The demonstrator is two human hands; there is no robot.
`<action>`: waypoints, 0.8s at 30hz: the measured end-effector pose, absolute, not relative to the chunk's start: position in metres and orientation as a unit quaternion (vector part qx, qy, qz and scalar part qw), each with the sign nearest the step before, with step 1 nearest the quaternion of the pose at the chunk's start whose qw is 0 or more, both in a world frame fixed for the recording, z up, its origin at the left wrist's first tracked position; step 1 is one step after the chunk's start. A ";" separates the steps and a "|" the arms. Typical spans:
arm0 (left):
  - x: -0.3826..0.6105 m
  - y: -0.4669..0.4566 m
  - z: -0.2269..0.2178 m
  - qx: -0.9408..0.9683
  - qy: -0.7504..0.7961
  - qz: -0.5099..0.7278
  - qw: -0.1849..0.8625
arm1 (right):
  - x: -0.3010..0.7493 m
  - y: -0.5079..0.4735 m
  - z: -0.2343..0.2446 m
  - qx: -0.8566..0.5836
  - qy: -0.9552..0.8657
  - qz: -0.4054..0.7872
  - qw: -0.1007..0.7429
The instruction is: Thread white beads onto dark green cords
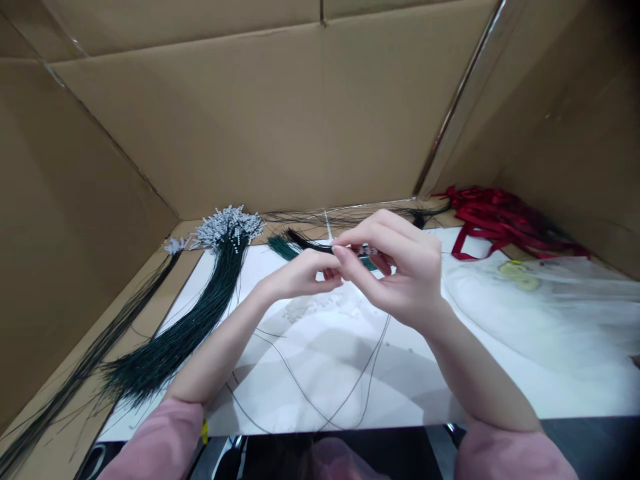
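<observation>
My right hand (400, 260) is raised over the middle of the white board, thumb and forefinger pinched together. Small white beads (369, 250) show inside its curled fingers, apparently on a thin wire. My left hand (307, 275) meets its fingertips from the left, fingers bent and closed; what they grip is hidden. Below the hands, thin dark wires (367, 367) loop down onto the board. Loose small white pieces (320, 307) lie scattered just beneath. Behind the hands rest a green wire bundle (283, 247) and a black wire bundle (303, 239).
To the left lies a thick dark green bundle of wires (200, 320) with white beaded heads (227, 227); a thinner bundle (125, 307) is beside it. Red ribbons (500, 213) and a clear plastic bag (545, 313) occupy the right. Cardboard walls (250, 127) enclose the white board (415, 393).
</observation>
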State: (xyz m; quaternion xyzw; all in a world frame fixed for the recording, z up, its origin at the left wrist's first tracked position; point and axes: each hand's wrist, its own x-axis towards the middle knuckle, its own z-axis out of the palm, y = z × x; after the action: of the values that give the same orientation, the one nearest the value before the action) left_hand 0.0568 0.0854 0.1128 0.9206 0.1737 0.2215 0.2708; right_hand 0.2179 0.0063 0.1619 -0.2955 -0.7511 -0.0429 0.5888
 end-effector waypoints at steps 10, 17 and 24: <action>0.020 0.078 0.153 0.818 0.096 0.464 0.328 | 0.216 0.004 0.164 -0.313 -0.740 -0.051 0.594; 0.022 0.069 0.159 0.781 0.070 0.527 0.328 | 0.215 0.002 0.163 -0.311 -0.733 -0.047 0.603; 0.025 0.065 0.159 0.765 0.062 0.545 0.336 | 0.214 0.001 0.164 -0.296 -0.745 -0.040 0.597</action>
State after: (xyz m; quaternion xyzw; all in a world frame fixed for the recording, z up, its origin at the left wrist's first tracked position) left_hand 0.0245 0.0650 0.1592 0.7655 0.0619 0.5455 0.3356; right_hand 0.2136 0.0012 0.1636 -0.2956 -0.7447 -0.0395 0.5970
